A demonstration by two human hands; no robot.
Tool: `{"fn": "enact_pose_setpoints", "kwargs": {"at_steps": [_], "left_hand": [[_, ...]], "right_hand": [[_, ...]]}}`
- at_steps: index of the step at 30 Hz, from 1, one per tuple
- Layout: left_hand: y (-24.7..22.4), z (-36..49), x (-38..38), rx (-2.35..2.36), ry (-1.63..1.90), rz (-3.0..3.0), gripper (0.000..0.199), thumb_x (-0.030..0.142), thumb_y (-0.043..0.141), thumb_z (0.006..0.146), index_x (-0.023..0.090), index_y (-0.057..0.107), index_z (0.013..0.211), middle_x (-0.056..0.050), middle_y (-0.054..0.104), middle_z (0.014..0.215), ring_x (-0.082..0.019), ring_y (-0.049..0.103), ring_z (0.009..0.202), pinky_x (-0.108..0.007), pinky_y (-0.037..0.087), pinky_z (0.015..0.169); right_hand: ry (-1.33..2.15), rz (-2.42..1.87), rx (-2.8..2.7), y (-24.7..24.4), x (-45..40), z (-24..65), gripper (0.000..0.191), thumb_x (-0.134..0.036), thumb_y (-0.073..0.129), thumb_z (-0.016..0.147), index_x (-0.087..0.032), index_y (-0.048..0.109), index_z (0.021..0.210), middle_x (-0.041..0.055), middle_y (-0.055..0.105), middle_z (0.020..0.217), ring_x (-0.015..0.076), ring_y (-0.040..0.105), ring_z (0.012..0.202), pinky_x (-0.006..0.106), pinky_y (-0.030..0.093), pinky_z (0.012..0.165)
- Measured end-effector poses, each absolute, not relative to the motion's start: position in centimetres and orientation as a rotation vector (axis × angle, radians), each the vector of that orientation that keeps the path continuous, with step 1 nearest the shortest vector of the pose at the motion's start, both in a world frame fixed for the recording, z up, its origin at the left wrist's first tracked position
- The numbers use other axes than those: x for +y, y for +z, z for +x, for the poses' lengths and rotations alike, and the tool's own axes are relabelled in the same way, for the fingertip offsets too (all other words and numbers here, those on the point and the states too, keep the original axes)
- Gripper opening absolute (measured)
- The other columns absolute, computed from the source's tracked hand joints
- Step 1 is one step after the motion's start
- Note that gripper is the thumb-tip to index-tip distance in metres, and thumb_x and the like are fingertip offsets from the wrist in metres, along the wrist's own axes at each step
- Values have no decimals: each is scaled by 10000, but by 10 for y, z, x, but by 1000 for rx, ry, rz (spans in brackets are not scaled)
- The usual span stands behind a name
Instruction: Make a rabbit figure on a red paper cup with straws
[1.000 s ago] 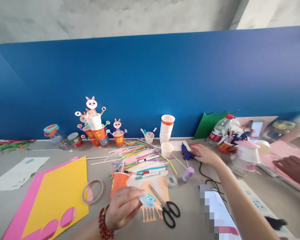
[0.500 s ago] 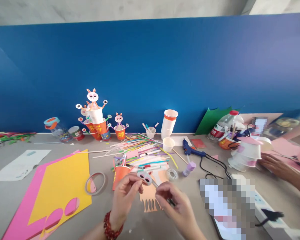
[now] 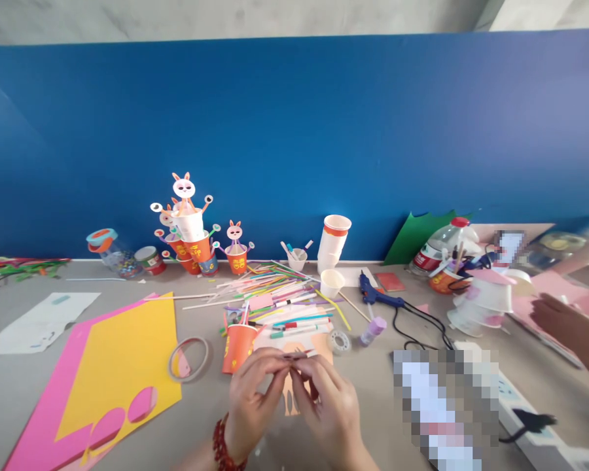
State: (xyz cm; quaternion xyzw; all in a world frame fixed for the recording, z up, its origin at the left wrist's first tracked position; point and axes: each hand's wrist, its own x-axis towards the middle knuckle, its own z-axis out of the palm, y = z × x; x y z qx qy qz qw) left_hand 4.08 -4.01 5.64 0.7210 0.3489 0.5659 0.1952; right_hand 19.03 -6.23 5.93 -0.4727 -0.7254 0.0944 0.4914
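Note:
My left hand [image 3: 255, 389] and my right hand [image 3: 326, 399] meet in front of me, fingertips pinched together. Between them is a small paper rabbit face [image 3: 294, 356], turned almost edge-on, so its drawn side is mostly hidden. Just beyond and below my fingers lies a peach paper sheet [image 3: 322, 347] with leaf-shaped cut-outs, partly covered by the hands. An orange paper cup [image 3: 239, 350] holding straws stands left of it. Past the hands lies a heap of colored straws and markers [image 3: 279, 294].
Yellow card [image 3: 122, 353] over pink card and a tape roll [image 3: 206, 360] lie left. Cup rabbits [image 3: 189, 222] stand at the back. A glue gun [image 3: 377, 294], glue stick [image 3: 373, 331], phone and power strip [image 3: 515, 392] are right, near another person's hand [image 3: 564, 327].
My right hand has moved left to meet my left hand at the paper face, which has turned edge-on. The pen-like thing by my right fingers no longer shows. The other person's hand shifted right.

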Motion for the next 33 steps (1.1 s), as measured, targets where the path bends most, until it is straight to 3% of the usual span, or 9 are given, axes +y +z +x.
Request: {"fn": "enact_pose_setpoints", "kwargs": {"at_steps": [5,13,18,26,33], "left_hand": [[53,36,-42,958,1499,2057,177,75,582,913,197,666,1010,-55,726,970,-168,692,947,-277,576,840],[35,20,-43,606,1597,2254,202,60,557,908,176,549,1073,-102,724,1006,-195,700,982,-339,587,859],[38,18,-43,570,1579,2346,154,133,576,937,197,523,1067,-121,750,1024,-205,721,982,-345,598,864],[50,20,-44,608,1596,2442,248,128,618,922,185,528,1146,-117,758,996,-196,735,958,-307,603,852],[53,28,-47,774,1399,2245,196,132,611,930,207,572,1106,-49,745,920,-163,723,860,-269,582,797]], "right_hand": [[375,-1125,-1640,58,-71,194,102,-145,570,898,-210,624,842,6,640,675,112,523,478,212,435,475],[913,-1068,-1071,76,-85,228,119,-274,704,867,-195,654,793,17,607,705,130,550,588,204,460,511],[939,-932,-1286,95,-91,218,86,-201,651,895,-213,661,811,36,643,741,178,616,713,262,513,636],[852,-883,-1432,95,-87,207,110,-130,627,882,-220,660,830,32,645,754,185,620,745,281,512,670],[973,-939,-1376,91,-79,213,106,-186,603,911,-210,640,815,37,650,786,183,614,764,277,489,689]]}}
